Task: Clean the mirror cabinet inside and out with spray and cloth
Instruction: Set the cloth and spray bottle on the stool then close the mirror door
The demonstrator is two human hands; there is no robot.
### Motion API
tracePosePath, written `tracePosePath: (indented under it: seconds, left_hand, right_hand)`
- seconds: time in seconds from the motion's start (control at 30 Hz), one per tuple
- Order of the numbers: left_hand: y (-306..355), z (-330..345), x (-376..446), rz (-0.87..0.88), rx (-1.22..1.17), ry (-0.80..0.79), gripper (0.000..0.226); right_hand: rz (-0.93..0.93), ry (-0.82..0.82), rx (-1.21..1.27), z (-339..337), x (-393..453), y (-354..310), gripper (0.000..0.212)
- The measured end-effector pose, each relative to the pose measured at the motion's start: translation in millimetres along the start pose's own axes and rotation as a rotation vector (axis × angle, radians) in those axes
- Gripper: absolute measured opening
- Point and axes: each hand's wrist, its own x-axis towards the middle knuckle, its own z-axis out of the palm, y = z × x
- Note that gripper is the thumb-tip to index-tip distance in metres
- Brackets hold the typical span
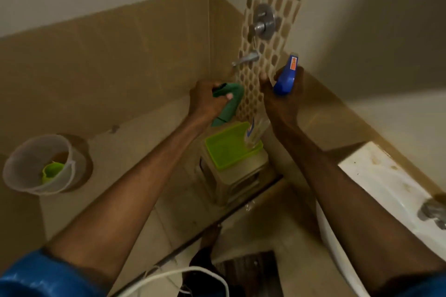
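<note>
Gripping green cloth (228,103) in left hand (205,103), right hand (281,101) clamping upright spray bottle (286,79), nozzle up-right

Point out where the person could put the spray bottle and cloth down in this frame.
Both hands are full: the left hand grips the green cloth, the right hand the spray bottle. Bare spots: the green tray on the stool, the floor between bucket and stool, the sink rim.

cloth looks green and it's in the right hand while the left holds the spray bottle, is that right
Not quite: the hands are swapped. The head view shows the left hand gripping the green cloth, while the right hand holds the spray bottle.
</note>
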Motion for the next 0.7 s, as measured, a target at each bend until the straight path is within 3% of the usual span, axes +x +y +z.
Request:
tracePosePath:
  seconds: [0.5,0.7]
  left_hand:
    - [-208,94,78,-0.134,0.067,-0.181,0.031]
    - [-284,143,99,-0.119,0.045,-0.230,0.025]
  right_hand:
    - [0.088,0.023,-0.050,86,6,211,0.029]
    - [0.019,0.036,-0.031,112,12,281,0.029]
